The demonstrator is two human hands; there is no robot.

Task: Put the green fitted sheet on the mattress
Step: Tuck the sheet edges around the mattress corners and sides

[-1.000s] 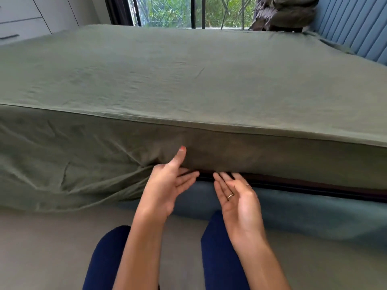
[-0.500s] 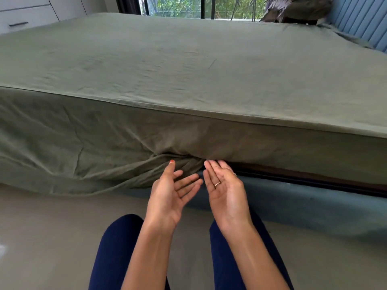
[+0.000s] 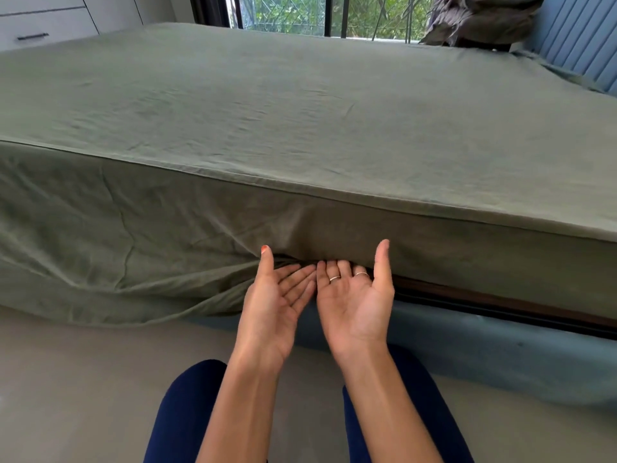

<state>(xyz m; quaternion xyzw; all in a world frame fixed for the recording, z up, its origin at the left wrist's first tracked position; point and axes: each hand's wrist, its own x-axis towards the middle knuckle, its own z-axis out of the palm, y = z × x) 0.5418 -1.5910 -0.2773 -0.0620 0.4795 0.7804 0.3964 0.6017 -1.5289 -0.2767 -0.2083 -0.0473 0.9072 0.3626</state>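
Observation:
The green fitted sheet [image 3: 300,105] covers the top of the mattress and hangs down its near side. To the left its lower edge [image 3: 117,295] sags loose onto the floor. To the right it lies tight along the mattress bottom. My left hand [image 3: 277,295] and my right hand [image 3: 355,299] are palm up, side by side, with straight fingers pushed under the mattress's lower edge where the sheet bunches. Both thumbs stick up against the sheet's side. The fingertips are hidden under the fabric.
A dark wooden strip [image 3: 500,302] and the blue padded bed frame [image 3: 484,349] run under the mattress to the right. A blue headboard [image 3: 577,31] and a bundle of dark cloth [image 3: 480,18] are at the far right. Drawers [image 3: 36,28] stand far left. My knees [image 3: 187,412] are on the grey floor.
Both hands moved forward and their fingers slid under the mattress edge, tucking the sheet. The right thumb rose beside the sheet's side. The view drew a little closer.

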